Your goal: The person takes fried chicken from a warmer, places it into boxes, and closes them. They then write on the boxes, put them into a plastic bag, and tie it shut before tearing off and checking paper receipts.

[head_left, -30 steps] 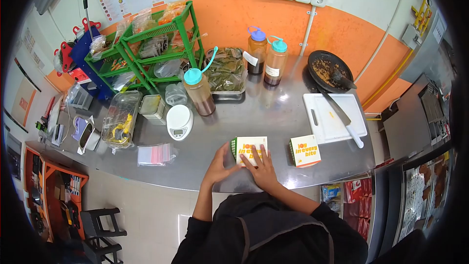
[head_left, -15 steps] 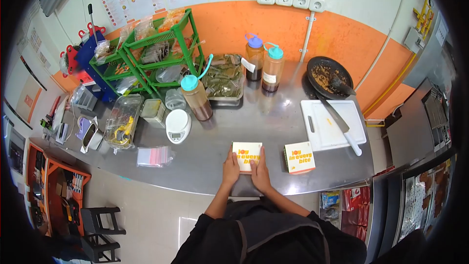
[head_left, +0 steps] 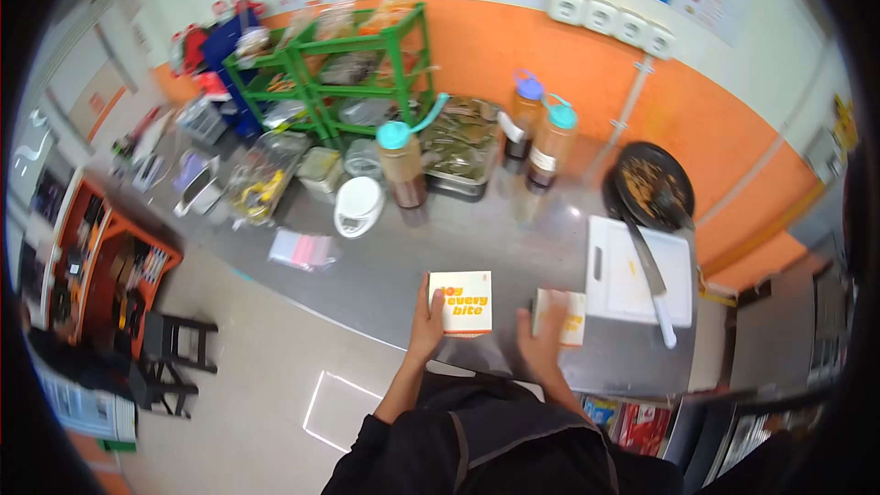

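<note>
A small white food box (head_left: 461,303) with yellow and orange lettering is in my left hand (head_left: 425,323), which grips its left side, the thumb over the lid's edge. To the right, a second box of the same kind (head_left: 573,321) sits on the steel table. My right hand (head_left: 543,339), blurred by motion, overlaps the left part of that box in this view. Its thumb is apart from the fingers, and it holds nothing that shows.
A white cutting board (head_left: 605,289) with a knife (head_left: 649,270) lies at right, below a black pan (head_left: 655,185). Sauce bottles (head_left: 553,151), a tray of leaves (head_left: 458,142), a white scale (head_left: 358,204) and a green rack (head_left: 401,32) stand farther back. Plastic packets (head_left: 301,248) lie left.
My right hand has let go of the first box and moved right to the second one. My left hand keeps hold of the first box. The view has turned and tilted.
</note>
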